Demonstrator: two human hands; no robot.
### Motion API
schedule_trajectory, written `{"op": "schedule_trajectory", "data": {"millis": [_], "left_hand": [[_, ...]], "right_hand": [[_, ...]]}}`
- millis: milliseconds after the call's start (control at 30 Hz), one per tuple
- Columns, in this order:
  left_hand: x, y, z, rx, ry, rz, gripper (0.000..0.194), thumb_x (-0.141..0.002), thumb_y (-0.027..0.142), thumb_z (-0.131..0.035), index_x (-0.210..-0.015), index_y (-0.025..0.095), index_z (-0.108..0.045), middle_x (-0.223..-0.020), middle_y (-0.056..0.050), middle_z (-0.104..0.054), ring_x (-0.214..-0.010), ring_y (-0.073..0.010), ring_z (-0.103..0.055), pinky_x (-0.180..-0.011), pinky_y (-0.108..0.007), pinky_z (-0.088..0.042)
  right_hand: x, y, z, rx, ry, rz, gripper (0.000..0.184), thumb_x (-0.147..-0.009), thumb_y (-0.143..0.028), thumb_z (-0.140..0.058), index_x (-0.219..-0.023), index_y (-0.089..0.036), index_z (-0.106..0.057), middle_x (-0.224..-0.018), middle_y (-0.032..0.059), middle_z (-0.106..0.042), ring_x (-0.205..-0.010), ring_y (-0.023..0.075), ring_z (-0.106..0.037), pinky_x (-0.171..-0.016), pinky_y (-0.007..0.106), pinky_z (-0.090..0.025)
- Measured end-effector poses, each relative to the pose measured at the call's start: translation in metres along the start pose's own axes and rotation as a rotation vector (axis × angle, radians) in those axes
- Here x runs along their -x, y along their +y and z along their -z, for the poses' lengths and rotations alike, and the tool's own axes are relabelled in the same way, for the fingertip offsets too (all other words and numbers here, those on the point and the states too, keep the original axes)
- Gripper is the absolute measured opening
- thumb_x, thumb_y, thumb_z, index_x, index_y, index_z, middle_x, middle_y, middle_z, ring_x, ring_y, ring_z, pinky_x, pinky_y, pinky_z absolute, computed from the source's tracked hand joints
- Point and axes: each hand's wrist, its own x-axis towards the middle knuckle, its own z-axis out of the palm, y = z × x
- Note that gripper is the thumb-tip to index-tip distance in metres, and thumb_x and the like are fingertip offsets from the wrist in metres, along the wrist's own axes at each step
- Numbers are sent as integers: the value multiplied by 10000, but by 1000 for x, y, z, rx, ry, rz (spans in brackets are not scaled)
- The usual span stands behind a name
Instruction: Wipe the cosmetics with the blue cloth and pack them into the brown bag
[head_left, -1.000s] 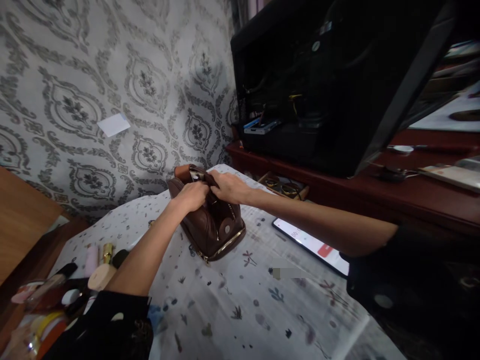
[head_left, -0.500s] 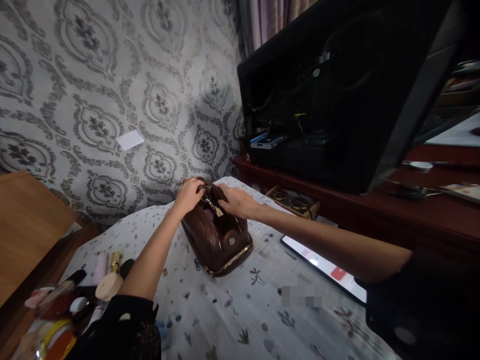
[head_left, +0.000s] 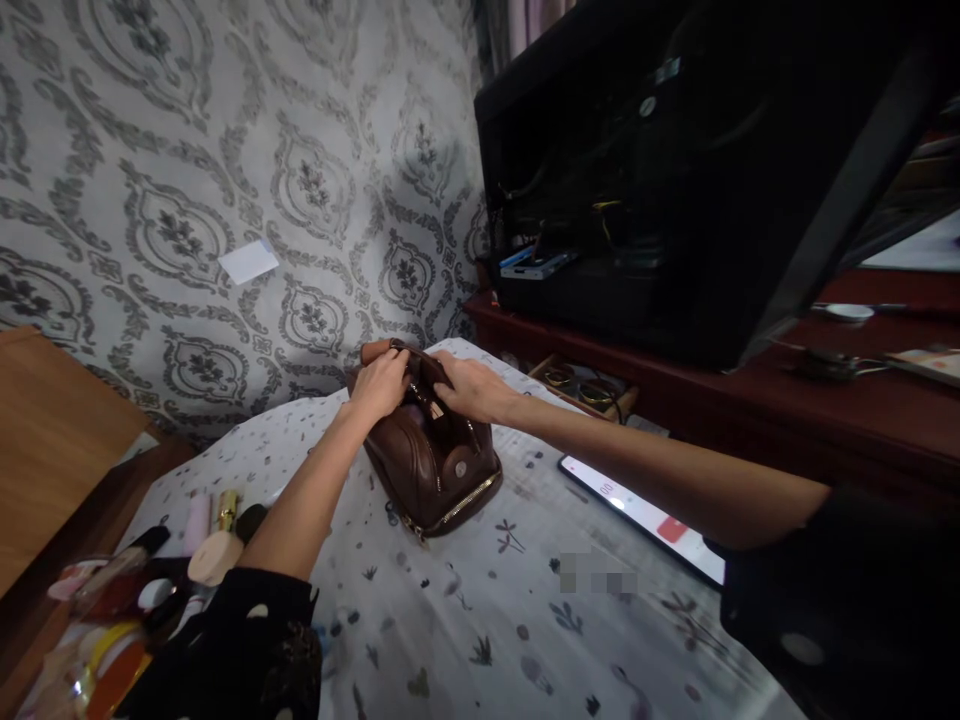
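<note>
A brown leather handbag [head_left: 405,465] with gold zips sits open on the patterned white cloth [head_left: 450,640]. My left hand [head_left: 381,385] is closed over the bag's upper left rim, its fingertips dipping inside the opening. On the opposite side my right hand [head_left: 472,388] grips the other rim, the thumb inside. A light tag [head_left: 436,409] hangs in the mouth between the hands. The inside is dark, and its contents cannot be made out.
Cosmetics lie at the lower left, including a round beige compact [head_left: 215,558]. A lit phone [head_left: 637,515] rests under my right forearm. The large black screen [head_left: 637,200] stands on a red-brown desk [head_left: 795,415], and an open drawer [head_left: 581,385] holds round items.
Both hands stay on the bag's rims. My left hand has shifted slightly, and more of the brown strap shows behind it. The view has tilted slightly.
</note>
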Motion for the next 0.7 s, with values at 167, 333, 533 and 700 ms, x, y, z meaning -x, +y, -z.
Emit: {"op": "schedule_trajectory", "data": {"millis": [167, 333, 533, 700], "left_hand": [[-3, 1, 4, 17, 2, 9, 277, -912, 173, -530, -1189, 187, -540, -1190, -131, -621, -1110, -274, -626, -909, -360, -492], [0, -2, 4, 16, -5, 13, 282, -934, 234, -515, -1213, 198, -528, -1216, -135, -582, -1076, -269, -636, -881, -345, -497], [2, -1, 3, -1, -11, 35, 283, -939, 228, -484, -1215, 199, -537, -1246, -143, -537, -1043, -283, -638, -848, -356, -502], [1, -1, 1, 4, -8, 39, 279, -943, 224, -487, -1219, 215, -531, -1246, -126, -544, -1070, -269, -625, -873, -340, -492]], "right_hand": [[3, -3, -2, 60, 29, -10, 515, -905, -264, -534, -1387, -159, -388, -1216, 148, -637, -1061, 295, -623, -802, 348, -464], [7, -14, -3, 382, 256, 352, 325, -955, -192, -449, -1252, -109, -549, -1260, 197, -580, -1188, 322, -511, -927, 406, -405], [-1, -40, -13, 550, -78, 444, 302, -916, -60, -428, -950, -92, -726, -911, 188, -734, -950, 278, -666, -842, 408, -420], [-15, -45, -24, 590, -141, 373, 232, -879, -69, -526, -947, -90, -747, -925, 193, -752, -996, 271, -683, -881, 403, -440]]}}
